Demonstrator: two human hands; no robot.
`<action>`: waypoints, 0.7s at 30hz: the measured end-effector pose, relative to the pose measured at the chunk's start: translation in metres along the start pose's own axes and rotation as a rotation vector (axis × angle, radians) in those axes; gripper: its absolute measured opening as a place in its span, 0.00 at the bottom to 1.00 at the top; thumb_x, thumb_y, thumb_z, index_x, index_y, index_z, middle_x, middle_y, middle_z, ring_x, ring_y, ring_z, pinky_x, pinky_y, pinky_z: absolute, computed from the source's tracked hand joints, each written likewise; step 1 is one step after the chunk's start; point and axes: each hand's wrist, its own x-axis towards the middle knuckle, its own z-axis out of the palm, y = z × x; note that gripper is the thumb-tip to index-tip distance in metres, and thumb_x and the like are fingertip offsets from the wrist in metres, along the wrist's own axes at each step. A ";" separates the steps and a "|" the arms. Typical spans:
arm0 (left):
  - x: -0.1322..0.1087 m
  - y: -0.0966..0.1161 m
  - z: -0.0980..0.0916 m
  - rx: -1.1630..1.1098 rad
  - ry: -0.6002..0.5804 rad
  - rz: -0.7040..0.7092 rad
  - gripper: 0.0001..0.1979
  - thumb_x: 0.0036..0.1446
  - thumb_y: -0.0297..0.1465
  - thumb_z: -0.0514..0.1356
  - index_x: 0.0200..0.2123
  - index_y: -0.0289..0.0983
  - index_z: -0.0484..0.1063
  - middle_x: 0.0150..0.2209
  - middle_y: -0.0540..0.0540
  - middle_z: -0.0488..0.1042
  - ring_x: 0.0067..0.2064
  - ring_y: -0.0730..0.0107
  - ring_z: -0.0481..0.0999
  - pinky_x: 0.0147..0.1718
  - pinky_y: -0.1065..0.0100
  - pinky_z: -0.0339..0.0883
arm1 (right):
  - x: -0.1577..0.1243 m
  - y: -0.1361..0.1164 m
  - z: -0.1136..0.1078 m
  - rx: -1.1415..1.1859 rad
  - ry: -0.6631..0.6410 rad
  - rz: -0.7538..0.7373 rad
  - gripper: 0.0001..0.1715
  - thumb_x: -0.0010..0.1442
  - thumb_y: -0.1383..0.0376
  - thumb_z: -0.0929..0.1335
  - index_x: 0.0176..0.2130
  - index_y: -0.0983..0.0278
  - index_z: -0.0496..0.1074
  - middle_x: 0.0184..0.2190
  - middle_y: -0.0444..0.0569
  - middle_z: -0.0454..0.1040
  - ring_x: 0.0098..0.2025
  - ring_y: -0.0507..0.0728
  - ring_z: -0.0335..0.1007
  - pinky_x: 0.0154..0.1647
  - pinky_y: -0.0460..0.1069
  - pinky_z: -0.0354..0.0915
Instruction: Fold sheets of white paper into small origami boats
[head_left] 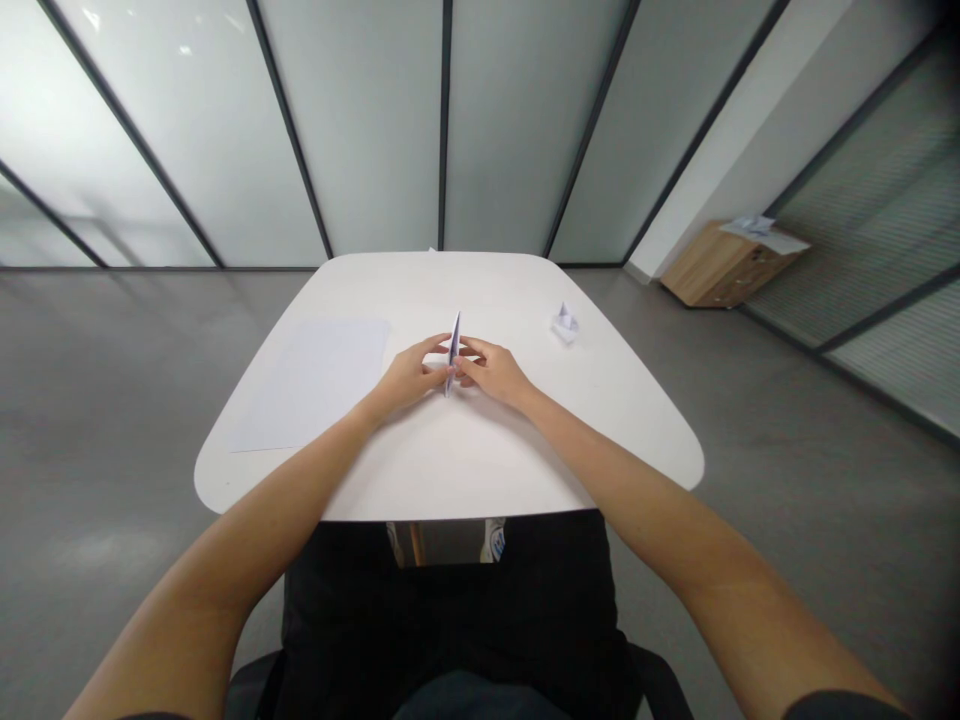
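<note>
A folded piece of white paper [454,340] stands on edge between my hands, just above the middle of the white table [465,470]. My left hand [411,377] pinches it from the left, thumb low and fingers higher up. From the right, my right hand [493,371] holds the same paper, its thumb and fingers closed against the side. A narrow gap shows between the paper's layers. The lower edge is partly covered by my fingertips.
White sheets [311,375] lie flat on the table's left side. A small folded paper piece [565,324] rests at the right. Beyond the table, a wooden cabinet [731,265] with papers on top stands by the wall. Frosted glass panels line the back.
</note>
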 end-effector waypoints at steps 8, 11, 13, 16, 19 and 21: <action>0.003 -0.008 0.002 -0.181 0.021 -0.088 0.39 0.61 0.37 0.67 0.74 0.46 0.60 0.64 0.36 0.74 0.45 0.60 0.84 0.46 0.60 0.79 | -0.002 -0.006 -0.001 0.084 0.006 0.051 0.30 0.67 0.61 0.72 0.66 0.60 0.72 0.59 0.55 0.78 0.40 0.56 0.83 0.44 0.55 0.83; 0.004 -0.007 0.003 -0.266 0.027 -0.104 0.40 0.60 0.34 0.66 0.74 0.44 0.59 0.58 0.38 0.79 0.49 0.59 0.84 0.49 0.58 0.78 | -0.002 -0.007 -0.001 0.107 0.018 0.092 0.29 0.68 0.62 0.71 0.66 0.59 0.72 0.61 0.54 0.76 0.40 0.56 0.83 0.45 0.54 0.83; 0.004 -0.005 0.003 -0.314 0.040 -0.113 0.41 0.59 0.32 0.66 0.74 0.43 0.59 0.52 0.40 0.82 0.47 0.60 0.84 0.49 0.59 0.78 | -0.002 -0.006 -0.001 0.115 0.013 0.099 0.29 0.68 0.62 0.69 0.67 0.59 0.71 0.62 0.54 0.75 0.41 0.55 0.83 0.46 0.54 0.83; 0.004 -0.004 0.004 -0.343 0.066 -0.139 0.42 0.57 0.30 0.65 0.74 0.42 0.59 0.46 0.44 0.84 0.42 0.63 0.84 0.48 0.60 0.78 | -0.002 -0.005 0.000 0.131 0.009 0.105 0.28 0.69 0.64 0.67 0.66 0.59 0.71 0.62 0.54 0.75 0.40 0.55 0.84 0.45 0.54 0.83; 0.005 -0.005 0.004 -0.350 0.090 -0.150 0.41 0.57 0.29 0.64 0.73 0.43 0.60 0.43 0.45 0.84 0.40 0.65 0.83 0.47 0.60 0.79 | -0.001 -0.004 0.000 0.152 0.013 0.126 0.27 0.70 0.64 0.67 0.67 0.59 0.70 0.57 0.54 0.78 0.38 0.55 0.84 0.44 0.54 0.83; 0.005 -0.005 0.004 -0.350 0.102 -0.146 0.39 0.58 0.30 0.64 0.73 0.43 0.61 0.42 0.46 0.83 0.39 0.66 0.83 0.47 0.60 0.79 | -0.001 -0.003 0.000 0.160 0.013 0.142 0.27 0.70 0.63 0.67 0.67 0.59 0.68 0.52 0.53 0.80 0.36 0.55 0.84 0.42 0.54 0.83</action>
